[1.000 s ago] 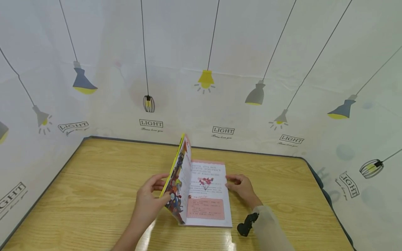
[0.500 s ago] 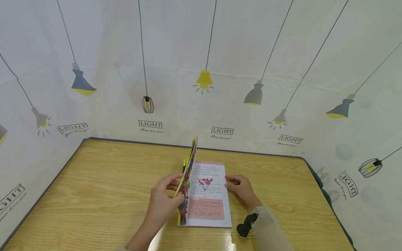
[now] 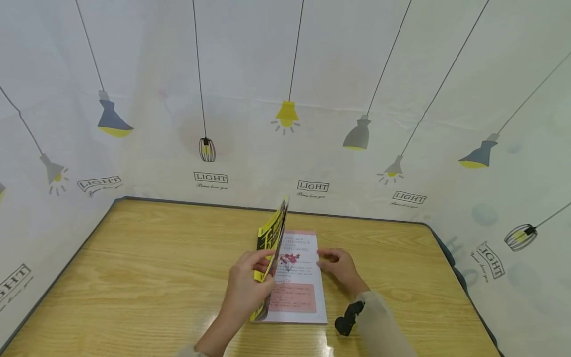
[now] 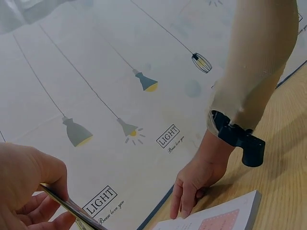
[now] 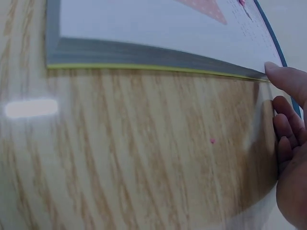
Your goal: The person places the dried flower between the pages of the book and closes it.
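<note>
An open book (image 3: 294, 248) lies on the table in the head view, its right-hand page showing print, a red flower picture and a pink text box. My left hand (image 3: 250, 282) pinches the raised yellow-and-black cover (image 3: 269, 238) between thumb and fingers, holding it nearly upright. In the left wrist view, this hand (image 4: 29, 191) grips the thin cover edge. At the book's right edge is my right hand (image 3: 341, 267). The right wrist view has its thumb (image 5: 288, 81) on the page edge, with the other fingers curled beside and below.
The wooden table (image 3: 169, 258) surrounds the book. A light curtain (image 3: 241, 99) printed with hanging lamps stands behind the table and along its sides. A black wrist device (image 3: 349, 317) sits at the right cuff.
My left hand has moved right, swinging the raised cover from leaning left to past upright, so its yellow-and-black outer face shows more. The right hand has stayed at the page edge.
</note>
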Available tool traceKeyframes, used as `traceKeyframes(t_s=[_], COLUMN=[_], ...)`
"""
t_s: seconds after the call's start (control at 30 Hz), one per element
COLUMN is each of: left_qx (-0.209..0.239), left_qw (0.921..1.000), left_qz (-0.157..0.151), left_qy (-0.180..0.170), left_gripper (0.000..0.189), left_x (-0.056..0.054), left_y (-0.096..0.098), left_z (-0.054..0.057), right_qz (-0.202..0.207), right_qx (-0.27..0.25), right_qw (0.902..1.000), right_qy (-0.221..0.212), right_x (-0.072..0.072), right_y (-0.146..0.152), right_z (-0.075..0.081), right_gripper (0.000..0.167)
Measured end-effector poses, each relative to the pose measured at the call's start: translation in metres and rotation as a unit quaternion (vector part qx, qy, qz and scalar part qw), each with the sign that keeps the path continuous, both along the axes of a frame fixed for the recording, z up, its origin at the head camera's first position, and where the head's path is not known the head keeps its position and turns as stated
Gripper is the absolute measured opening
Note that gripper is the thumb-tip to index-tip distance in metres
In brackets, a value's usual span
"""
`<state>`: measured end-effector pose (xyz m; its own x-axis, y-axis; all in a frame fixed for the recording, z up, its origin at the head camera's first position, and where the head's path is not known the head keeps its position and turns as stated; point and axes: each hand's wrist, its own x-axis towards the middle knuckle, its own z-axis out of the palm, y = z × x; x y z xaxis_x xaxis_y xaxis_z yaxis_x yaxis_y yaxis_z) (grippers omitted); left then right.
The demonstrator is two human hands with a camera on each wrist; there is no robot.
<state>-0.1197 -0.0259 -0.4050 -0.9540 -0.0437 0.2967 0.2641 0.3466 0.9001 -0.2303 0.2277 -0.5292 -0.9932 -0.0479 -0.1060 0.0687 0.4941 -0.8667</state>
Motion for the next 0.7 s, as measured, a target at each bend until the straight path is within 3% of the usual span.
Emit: traceKeyframes(t_s=[0.17,0.33,0.53,0.7], left_qx=[-0.008,-0.017,-0.05,-0.08], left_qw=[1.0,0.9997,0.9983,0.9963], left_qz=[-0.005,-0.015,-0.027,-0.032], left_qy=[0.002,0.014,0.015,0.008], left_gripper=[0.048,0.048,0.047,0.047], left_x=[-0.001,-0.002,-0.001,-0.002], left_y=[0.005,0.013,0.023,0.031], left_z=[-0.002,-0.004,-0.003,-0.003], right_qz=[0.035,0.09,0.177,0.215], right_qx=[-0.012,0.006,-0.013,-0.039], right_qw=[0.9992,0.9958,0.984,0.9755], right_qy=[-0.014,-0.018,0.014,0.027], right_x=[-0.003,-0.008,-0.019,-0.022], right_y=[0.002,0.001,-0.005,-0.016], right_z=[0.008,0.031,0.069,0.106], right_gripper=[0.03,0.029,0.035,0.037])
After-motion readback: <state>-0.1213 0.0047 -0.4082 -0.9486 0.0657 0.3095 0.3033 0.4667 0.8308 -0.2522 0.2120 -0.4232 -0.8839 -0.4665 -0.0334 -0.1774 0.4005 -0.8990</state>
